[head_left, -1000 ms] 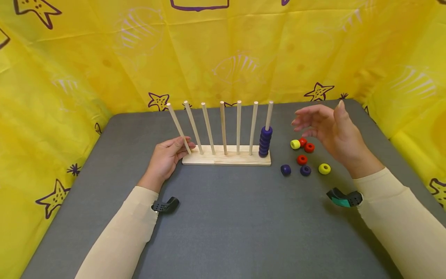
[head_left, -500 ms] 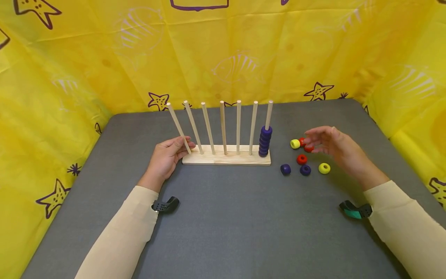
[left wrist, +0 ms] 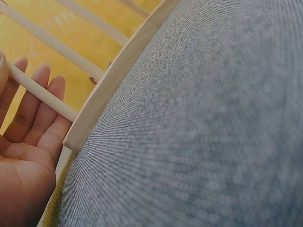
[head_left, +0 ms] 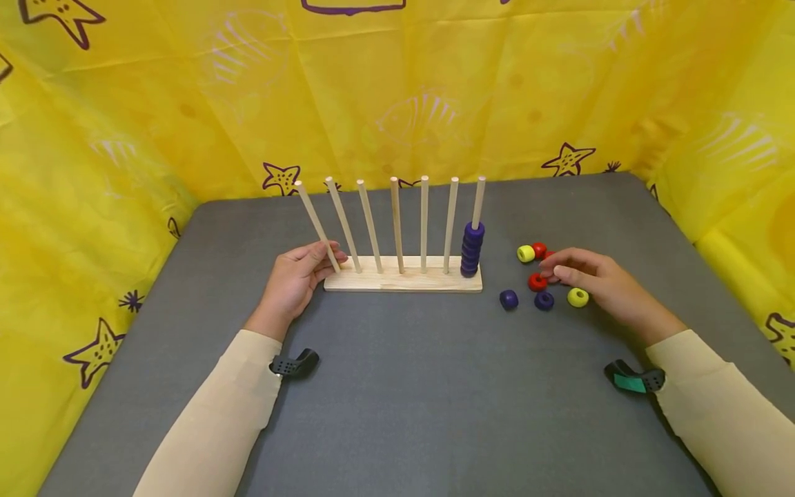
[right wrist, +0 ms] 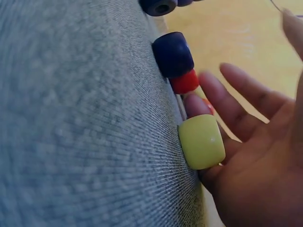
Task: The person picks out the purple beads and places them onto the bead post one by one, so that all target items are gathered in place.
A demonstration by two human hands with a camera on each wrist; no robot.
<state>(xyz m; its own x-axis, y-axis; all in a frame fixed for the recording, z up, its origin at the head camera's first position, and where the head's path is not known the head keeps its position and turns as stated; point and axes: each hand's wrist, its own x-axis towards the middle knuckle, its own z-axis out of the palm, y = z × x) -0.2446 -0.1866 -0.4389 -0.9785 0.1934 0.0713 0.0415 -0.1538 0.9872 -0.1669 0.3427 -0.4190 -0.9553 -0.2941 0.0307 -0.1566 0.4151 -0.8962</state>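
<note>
A wooden rack point(head_left: 404, 279) has a row of upright pegs. Dark purple beads point(head_left: 472, 250) are stacked on its rightmost peg. My left hand point(head_left: 295, 279) holds the rack's leftmost peg point(left wrist: 45, 94), thumb in front and fingers behind. Among the loose beads, my right hand point(head_left: 611, 290) is low over the table, fingers spread in the right wrist view. Its fingertips reach a red bead point(head_left: 548, 255) that they partly cover; another red bead point(head_left: 537, 281) lies just in front. A yellow bead point(right wrist: 202, 142) sits beside the palm.
Two purple beads point(head_left: 544, 300) lie nearer me on the grey table point(head_left: 397, 400). Farther back, a yellow bead point(head_left: 525, 254) sits next to a red bead point(head_left: 539, 250). Yellow patterned cloth point(head_left: 348, 90) walls the back and sides.
My right hand has come down from above the beads to the table, its fingertips now at the red beads. My left hand stays on the leftmost peg.
</note>
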